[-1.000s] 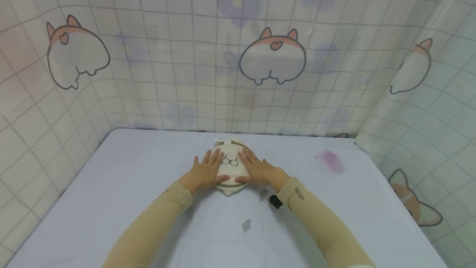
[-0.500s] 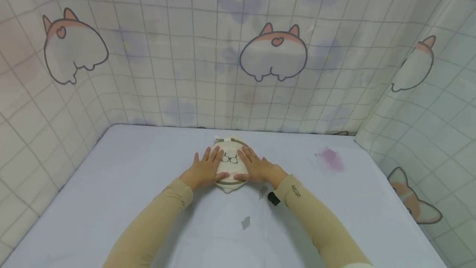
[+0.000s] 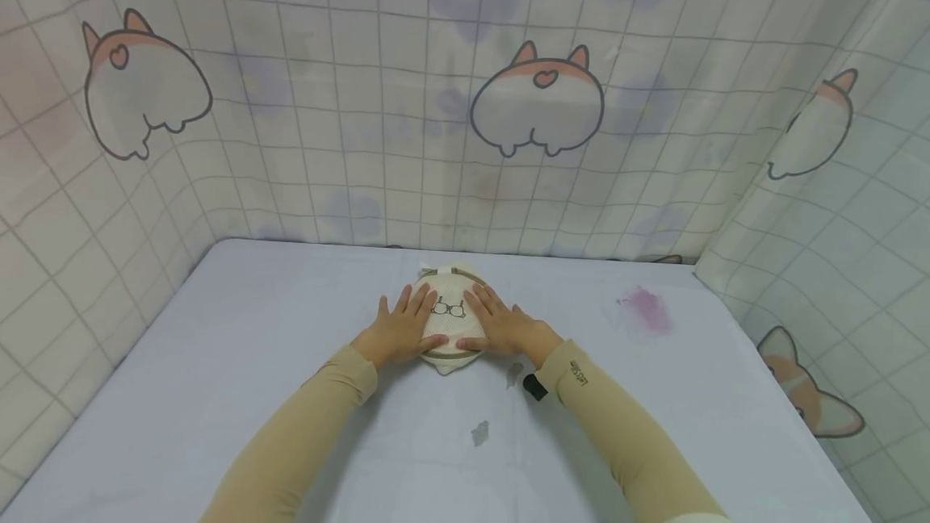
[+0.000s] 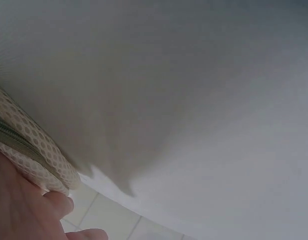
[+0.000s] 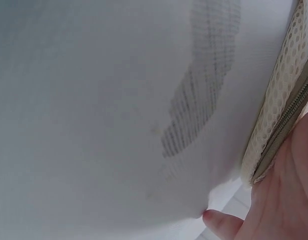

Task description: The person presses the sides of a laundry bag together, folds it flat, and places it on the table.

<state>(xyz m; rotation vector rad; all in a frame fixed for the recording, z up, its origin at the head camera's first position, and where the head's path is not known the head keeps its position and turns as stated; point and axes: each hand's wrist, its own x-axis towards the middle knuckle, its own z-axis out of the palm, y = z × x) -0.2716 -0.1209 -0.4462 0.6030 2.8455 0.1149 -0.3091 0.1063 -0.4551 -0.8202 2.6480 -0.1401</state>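
A round cream mesh laundry bag (image 3: 449, 328) with a drawing of glasses on top lies near the back of the table, in the middle. My left hand (image 3: 398, 333) rests on its left side with straight, spread fingers. On the right side lies my right hand (image 3: 510, 331), its fingers also straight and spread. Both thumbs point inward across the bag's front part. The left wrist view has the bag's mesh side and zipper (image 4: 16, 136) beside my palm. In the right wrist view the zipper (image 5: 292, 112) runs along the bag's edge above my right hand (image 5: 286, 187).
A white cloth covers the table (image 3: 232, 361). It bears grey spots (image 3: 480, 433) in front of the bag and a pink stain (image 3: 647, 311) at the right. A small black object (image 3: 535, 387) sits by the right cuff. A patterned curtain (image 3: 407, 144) hangs behind.
The head view has tilted slightly, so the table sits a little higher in it. Both hands stay on the bag, and the bag keeps its place.
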